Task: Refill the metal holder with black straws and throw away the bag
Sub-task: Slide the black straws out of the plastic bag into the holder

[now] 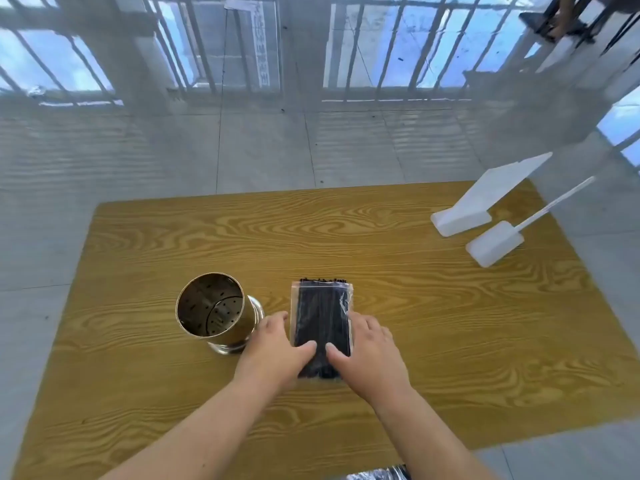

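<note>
A clear plastic bag of black straws (322, 313) lies flat on the wooden table (450, 306), its open end pointing away from me with straw tips sticking out. My left hand (273, 351) grips the bag's near left edge, thumb on top. My right hand (370, 351) grips its near right edge, thumb pressing on the straws. The metal holder (214, 311), a perforated steel cylinder with nothing visible inside, stands upright just left of the bag, close to my left hand.
Two white plastic stands (485, 206) (498, 242) sit at the table's far right corner. Grey tiled floor and barred windows lie beyond the table. A shiny crinkled object (377, 474) shows at the near table edge.
</note>
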Motion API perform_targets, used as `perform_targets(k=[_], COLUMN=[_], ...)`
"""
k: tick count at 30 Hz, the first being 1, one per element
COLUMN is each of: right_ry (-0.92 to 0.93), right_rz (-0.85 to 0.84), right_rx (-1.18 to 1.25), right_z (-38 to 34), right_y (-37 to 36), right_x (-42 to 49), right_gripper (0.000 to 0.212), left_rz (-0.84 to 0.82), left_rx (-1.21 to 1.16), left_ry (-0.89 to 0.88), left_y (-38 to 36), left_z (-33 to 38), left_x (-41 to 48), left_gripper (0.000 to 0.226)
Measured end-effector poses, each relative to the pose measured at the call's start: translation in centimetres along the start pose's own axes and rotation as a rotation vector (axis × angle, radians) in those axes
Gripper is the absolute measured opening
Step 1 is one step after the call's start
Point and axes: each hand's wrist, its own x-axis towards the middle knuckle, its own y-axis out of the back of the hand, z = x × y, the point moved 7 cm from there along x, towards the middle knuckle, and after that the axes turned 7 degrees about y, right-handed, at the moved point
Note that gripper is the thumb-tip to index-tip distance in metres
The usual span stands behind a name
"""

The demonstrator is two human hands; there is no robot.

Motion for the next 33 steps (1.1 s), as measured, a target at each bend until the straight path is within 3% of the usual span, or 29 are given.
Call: perform_targets(k=[6, 14, 22, 25, 29, 30, 33], right_ry=[-0.148, -0.363, -0.432, -0.399, -0.244, -0.188, -0.002], right_rz=[-0.054, -0.107, -0.152, -0.132, -0.095, -0.079, -0.038], right_rx=[0.321, 0.853, 1.12, 1.211, 1.193, 1.177, 1.118], right_z=[2.2, 1.9, 1.8, 2.3, 0.8, 0.0, -3.2], right_y=[-1.5, -3.5, -5.8, -5.0, -1.6, -0.2, 4.6], right_x=[0.7, 2.6, 3.7, 3.5, 2.8, 2.7, 2.2], right_gripper=[0.08, 0.085, 0.036, 0.038, 0.032, 0.031, 0.028], left_rz=[-0.14, -0.33, -0.459, -0.443, -0.322, -0.285, -0.204], left_rx=[-0.248, -0.596, -0.501, -0.513, -0.63, -0.676, -0.714], left_ry=[0.251, 0.305, 0.182, 0.177, 0.214, 0.217, 0.103], left_y=[-1.5, -3.7, -5.7, -5.3, -2.8, -1.9, 2.2], left_z=[-1.7, -0.1, 2.6, 2.7, 4.0, 4.7, 7.6], left_x=[1.6, 1.8, -0.6, -1.1, -2.3, -2.8, -4.3], left_gripper=[0.102, 0.099, 0.074, 0.067, 0.041, 0.041, 0.072])
